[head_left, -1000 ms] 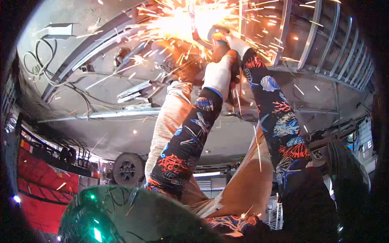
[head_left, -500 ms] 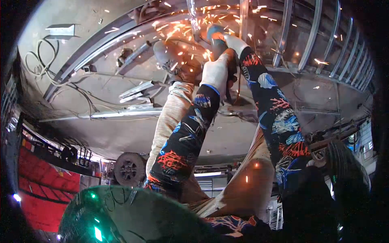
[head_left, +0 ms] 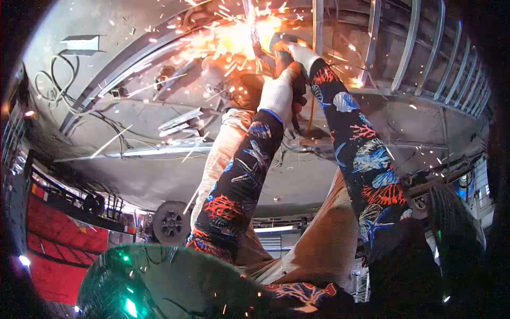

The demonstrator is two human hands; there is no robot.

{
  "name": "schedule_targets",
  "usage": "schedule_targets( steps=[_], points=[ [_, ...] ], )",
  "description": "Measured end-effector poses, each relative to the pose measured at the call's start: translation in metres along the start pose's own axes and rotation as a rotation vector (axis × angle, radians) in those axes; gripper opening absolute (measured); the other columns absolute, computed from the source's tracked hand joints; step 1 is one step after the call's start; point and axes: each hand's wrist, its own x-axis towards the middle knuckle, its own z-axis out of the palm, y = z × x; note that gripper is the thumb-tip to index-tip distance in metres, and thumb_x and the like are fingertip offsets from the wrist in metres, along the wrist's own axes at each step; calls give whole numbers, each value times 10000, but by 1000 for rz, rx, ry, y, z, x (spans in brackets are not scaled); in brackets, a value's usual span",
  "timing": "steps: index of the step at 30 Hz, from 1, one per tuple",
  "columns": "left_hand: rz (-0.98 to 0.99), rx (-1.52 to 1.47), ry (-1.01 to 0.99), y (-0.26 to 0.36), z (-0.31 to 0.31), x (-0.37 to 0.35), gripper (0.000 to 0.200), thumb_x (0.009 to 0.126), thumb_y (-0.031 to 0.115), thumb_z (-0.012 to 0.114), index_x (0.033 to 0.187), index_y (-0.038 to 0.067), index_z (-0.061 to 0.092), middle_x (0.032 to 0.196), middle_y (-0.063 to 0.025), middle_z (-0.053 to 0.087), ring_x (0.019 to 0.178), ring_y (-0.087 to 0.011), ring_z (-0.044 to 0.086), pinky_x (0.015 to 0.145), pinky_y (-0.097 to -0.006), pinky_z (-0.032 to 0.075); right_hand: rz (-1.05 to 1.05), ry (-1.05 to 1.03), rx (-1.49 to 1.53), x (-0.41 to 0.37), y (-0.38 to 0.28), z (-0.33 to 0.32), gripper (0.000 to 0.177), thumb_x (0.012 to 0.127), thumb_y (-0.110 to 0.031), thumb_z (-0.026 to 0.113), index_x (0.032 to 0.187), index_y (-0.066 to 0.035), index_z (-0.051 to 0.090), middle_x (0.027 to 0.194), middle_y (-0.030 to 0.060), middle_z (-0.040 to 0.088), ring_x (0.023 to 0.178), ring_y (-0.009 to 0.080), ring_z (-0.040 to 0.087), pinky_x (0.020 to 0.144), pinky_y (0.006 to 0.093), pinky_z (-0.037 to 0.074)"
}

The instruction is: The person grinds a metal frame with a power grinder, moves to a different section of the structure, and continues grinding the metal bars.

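Both my hands wear white gloves with orange on the fingers and close round a power tool (head_left: pixel 299 91) that looks like an angle grinder. My right hand (head_left: pixel 300 52) is at its blue-grey front end, and my left hand (head_left: pixel 280 87) grips just behind and below. Much of the tool is hidden by the gloves. A bright burst of sparks (head_left: pixel 244 37) comes off a narrow upright metal bar (head_left: pixel 251 24) ahead of the tool; glare hides the contact point. My boot (head_left: pixel 215 77) stands close by on the left, with sparks flying over it.
Parallel metal bars (head_left: pixel 406 48) form a curved rack at upper right. Loose cable (head_left: pixel 56 80) and a metal offcut (head_left: pixel 79 43) lie at left. More metal pieces (head_left: pixel 180 121) rest near a long strip (head_left: pixel 143 151). A green visor (head_left: pixel 175 282) covers the lower edge.
The spark burst has grown much larger and brighter, spreading left over the boot and floor. My hands and the tool have shifted slightly to the left.
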Motion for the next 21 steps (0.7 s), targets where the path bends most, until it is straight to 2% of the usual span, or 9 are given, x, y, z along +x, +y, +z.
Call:
schedule_targets(
  steps=[2, 4, 5, 10, 11, 15, 16, 19, 21],
  points=[
    [-19, -39, -8, 0, -4, -2, 346, 919, 424, 605, 898, 82, 652, 689, -13, 589, 513, -150, 541, 426, -288, 392, 32, -26, 106, 48, 69, 24, 369, 973, -157, 394, 1215, 4, 620, 1210, 110, 669, 1052, 172, 608, 964, 321, 443],
    [-7, -14, -2, 0, -2, -2, 350, 923, 422, 601, 899, 77, 653, 691, -14, 591, 520, -150, 542, 440, -286, 400, -225, 21, -346, 71, 90, 29, 418, 990, -233, 355, 1267, -8, 574, 1287, 230, 591, 1174, 343, 582, 998, 393, 432],
    [5, 8, 8, 0, -2, -2, 354, 928, 420, 597, 900, 72, 655, 692, -14, 592, 528, -151, 544, 454, -284, 408, -227, 23, -348, 70, 92, 26, 418, 990, -233, 355, 1267, -8, 574, 1287, 230, 591, 1174, 343, 582, 998, 393, 432],
    [17, 19, 32, -2, 0, 0, 352, 919, 417, 619, 895, 68, 650, 689, -16, 582, 525, -151, 530, 476, -281, 416, -202, -34, 154, -6, 8, 3, 400, 991, -213, 344, 1196, -29, 635, 1211, 160, 659, 1120, 263, 610, 959, 365, 449],
    [1, 54, 37, 0, 1, -1, 349, 914, 414, 629, 893, 66, 647, 688, -19, 578, 527, -152, 530, 479, -281, 417, -199, -35, 156, 6, 30, 9, 400, 991, -213, 344, 1196, -29, 635, 1211, 160, 659, 1120, 263, 610, 959, 365, 449],
    [-66, 17, 31, -5, 3, 6, 364, 891, 418, 661, 861, 55, 654, 669, -25, 568, 527, -160, 539, 475, -292, 423, 352, -3, 638, -1, 34, 13, 365, 984, -240, 417, 1216, -45, 620, 1145, 173, 675, 1010, 276, 642, 917, 371, 475],
    [-23, 77, 56, -9, 4, 4, 370, 886, 414, 664, 865, 44, 671, 679, -35, 592, 532, -168, 558, 480, -304, 448, 144, -37, 203, 3, 46, 7, 350, 984, -207, 424, 1225, -31, 605, 1149, 204, 665, 1023, 311, 641, 925, 385, 476],
    [-9, 176, 101, -10, 9, 3, 382, 874, 403, 680, 867, 21, 677, 702, -56, 628, 533, -172, 587, 483, -318, 471, -172, -109, -142, -25, 18, -12, 342, 993, -113, 390, 1269, -19, 568, 1194, 254, 627, 1107, 366, 609, 958, 413, 468],
    [56, 276, 123, -8, 13, 1, 387, 873, 406, 683, 882, 19, 676, 703, -54, 629, 539, -169, 593, 478, -316, 464, -21, -78, -558, -44, -37, -21, 366, 995, -68, 368, 1313, -54, 548, 1240, 230, 616, 1142, 347, 601, 971, 397, 463]
  ],
)
